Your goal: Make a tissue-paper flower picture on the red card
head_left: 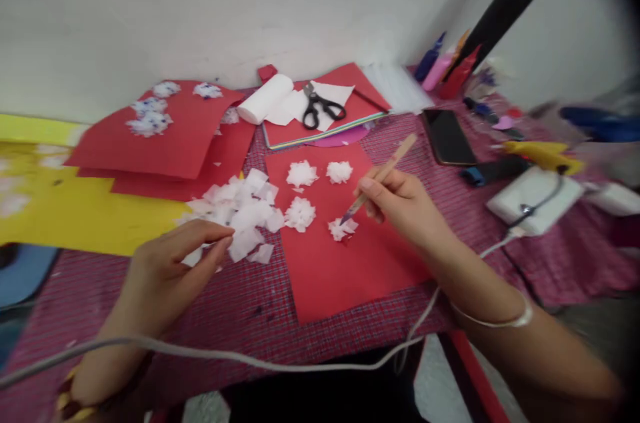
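Observation:
My right hand (395, 200) grips a wooden stick (395, 158) between thumb and fingers. The stick slants down to the left, and its dark tip touches a small white paper cluster (343, 230) on the red sheet (335, 283). Fuller white paper puffs (301, 214) sit on the same sheet, to the left of and beyond that cluster. Beside the sheet lies a loose heap of white paper squares (245, 213). At the near edge of this heap is my left hand (175, 270), thumb and forefinger pinched together; whatever is between them is too small to make out.
Red sheets with blue-specked puffs (150, 118) lie on yellow paper (100, 216) at left. Black-handled scissors (320, 106) and a white paper roll (265, 100) rest at the back. A phone (449, 136) and glue gun (540, 155) lie right. A white cable (250, 362) crosses in front.

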Motion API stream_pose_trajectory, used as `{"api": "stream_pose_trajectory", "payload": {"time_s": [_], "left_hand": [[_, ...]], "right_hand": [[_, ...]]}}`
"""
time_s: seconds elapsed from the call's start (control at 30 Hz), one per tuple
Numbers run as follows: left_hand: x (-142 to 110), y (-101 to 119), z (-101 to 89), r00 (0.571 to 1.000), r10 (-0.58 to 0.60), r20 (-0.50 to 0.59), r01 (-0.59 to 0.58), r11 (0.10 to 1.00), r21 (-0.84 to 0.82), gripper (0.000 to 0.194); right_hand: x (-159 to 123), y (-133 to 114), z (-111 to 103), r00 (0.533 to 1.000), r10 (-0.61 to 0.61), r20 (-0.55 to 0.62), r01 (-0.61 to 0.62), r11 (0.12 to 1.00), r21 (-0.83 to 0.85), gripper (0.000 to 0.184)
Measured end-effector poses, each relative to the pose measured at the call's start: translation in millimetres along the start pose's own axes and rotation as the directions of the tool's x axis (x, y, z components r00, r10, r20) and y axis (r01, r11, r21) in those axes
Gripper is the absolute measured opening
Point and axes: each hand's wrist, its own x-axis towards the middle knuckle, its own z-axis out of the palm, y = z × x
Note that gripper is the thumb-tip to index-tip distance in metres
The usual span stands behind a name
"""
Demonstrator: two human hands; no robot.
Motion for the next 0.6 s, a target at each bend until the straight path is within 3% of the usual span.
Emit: {"api": "stream_pose_trajectory", "payload": {"time_s": [0.13,0.27,0.37,0.47,0.6], "left_hand": [[-26.9,-6.4,-0.6,0.994,0.058,0.091,-0.065,0.995,0.078,0.011],[-37.0,6.1,14.4,0.975,0.129,0.181,-0.161,0.971,0.178,0.013],[-32.2,19.3,24.8,0.976,0.139,0.168,-0.177,0.955,0.24,0.011],[-22.3,24.9,30.8,0.99,0.033,0.134,-0.073,0.95,0.302,0.011],[-1.6,24.2,31.8,0.971,-0.025,0.237,-0.045,0.958,0.283,0.017]], "right_hand": [[-1.7,2.5,2.2,1.0,-0.02,0.022,0.021,0.999,-0.027,0.036],[-3.9,4.5,4.7,0.999,-0.03,0.045,0.032,0.999,-0.033,0.034],[-4.6,5.5,6.3,0.998,-0.025,0.059,0.029,0.998,-0.057,0.034],[-4.4,5.7,7.6,0.997,-0.03,0.077,0.034,0.998,-0.055,0.035],[-6.4,2.6,8.9,0.998,-0.047,0.041,0.047,0.999,-0.01,0.031]]}}
